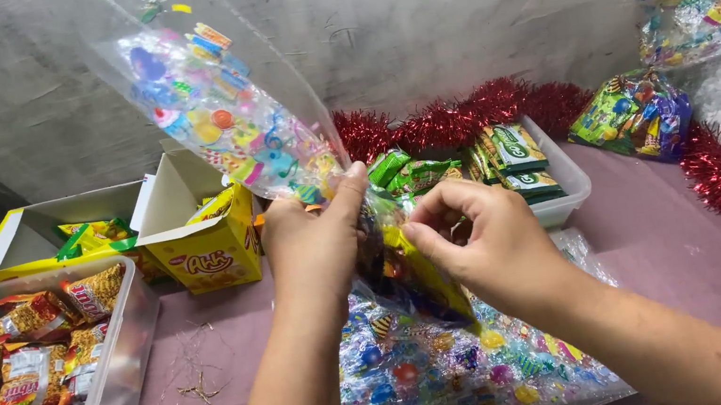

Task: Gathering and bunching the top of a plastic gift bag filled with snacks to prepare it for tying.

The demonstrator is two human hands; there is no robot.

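Holding a clear printed gift bag [218, 109] at frame centre: left hand [314, 243] clamped on the bag's side, thumb up, right hand [485, 241] pinched on a yellow snack packet [424, 279] sitting in the bag's lower part, bag mouth sticking up to the upper left. Below the hands, a stack of the same printed bags [444, 380] lies flat on the pink table [670, 232]. Lower left a clear bin of snack packs [114, 401], behind it open yellow boxes [205, 245]; centre back a tub of green packets [568, 190], red tinsel [462, 116] along the wall.
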